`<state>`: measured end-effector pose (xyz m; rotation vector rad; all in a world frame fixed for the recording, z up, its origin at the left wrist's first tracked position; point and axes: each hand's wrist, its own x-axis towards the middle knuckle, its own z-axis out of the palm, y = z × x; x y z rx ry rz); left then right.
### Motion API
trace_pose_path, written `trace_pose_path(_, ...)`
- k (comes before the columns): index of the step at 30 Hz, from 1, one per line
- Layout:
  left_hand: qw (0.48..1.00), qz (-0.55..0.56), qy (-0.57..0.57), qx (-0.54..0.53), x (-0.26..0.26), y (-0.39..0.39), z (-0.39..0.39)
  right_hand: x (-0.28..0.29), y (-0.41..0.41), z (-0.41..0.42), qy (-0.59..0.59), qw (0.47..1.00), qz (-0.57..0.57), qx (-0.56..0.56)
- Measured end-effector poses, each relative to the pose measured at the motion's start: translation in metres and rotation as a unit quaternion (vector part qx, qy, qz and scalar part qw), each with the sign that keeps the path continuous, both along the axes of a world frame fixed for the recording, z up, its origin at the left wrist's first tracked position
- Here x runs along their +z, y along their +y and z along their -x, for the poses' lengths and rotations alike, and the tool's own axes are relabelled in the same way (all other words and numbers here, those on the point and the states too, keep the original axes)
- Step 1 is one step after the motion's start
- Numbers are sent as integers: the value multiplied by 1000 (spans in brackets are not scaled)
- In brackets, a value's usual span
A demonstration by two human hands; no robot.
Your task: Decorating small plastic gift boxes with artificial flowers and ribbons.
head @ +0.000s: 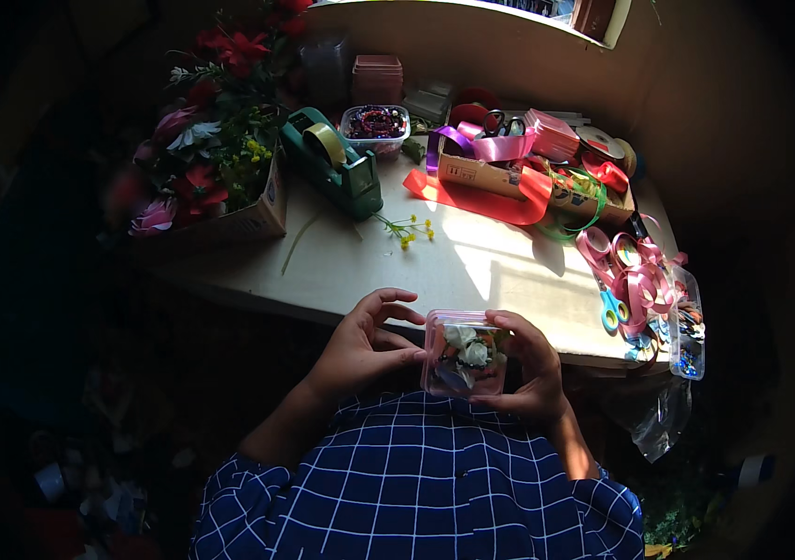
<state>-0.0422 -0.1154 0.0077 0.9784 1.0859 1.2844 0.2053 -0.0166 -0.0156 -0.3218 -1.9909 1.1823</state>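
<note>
My right hand [534, 364] grips a small clear pinkish plastic box [432, 381] by its right side, fingers on top and thumb below. Through its lid I see white artificial roses [473, 353] and a strand of dark beads among them. At the box's left side is my left hand [362, 339], its fingers spread and curved. The tip of that thumb meets the box's left edge or lies just beside it. Both hands are in front of my chest, near the front edge of the white table [383, 280].
A green tape dispenser [359, 185] stands beyond a yellow flower sprig [408, 229]. Artificial flowers [201, 182] fill a carton at left. Ribbons crowd another cardboard box [474, 173] at right. Blue-handled scissors [613, 311] and a clear bead tray [688, 350] lie near the right edge.
</note>
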Motion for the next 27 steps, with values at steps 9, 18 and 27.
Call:
trace_pose_path(9, 998, 31, -37, -30, -17, 3, 5, 2, 0, -1, -5, 999, -26, 32)
trace_pose_path(18, 996, 61, -61, -28, -16, 4, 3, 4, -2, 1, -13, 998, -52, 25)
trace_pose_path(27, 991, 50, -103, -75, -22, 5, 2, 5, -3, 2, 23, 998, -56, 15)
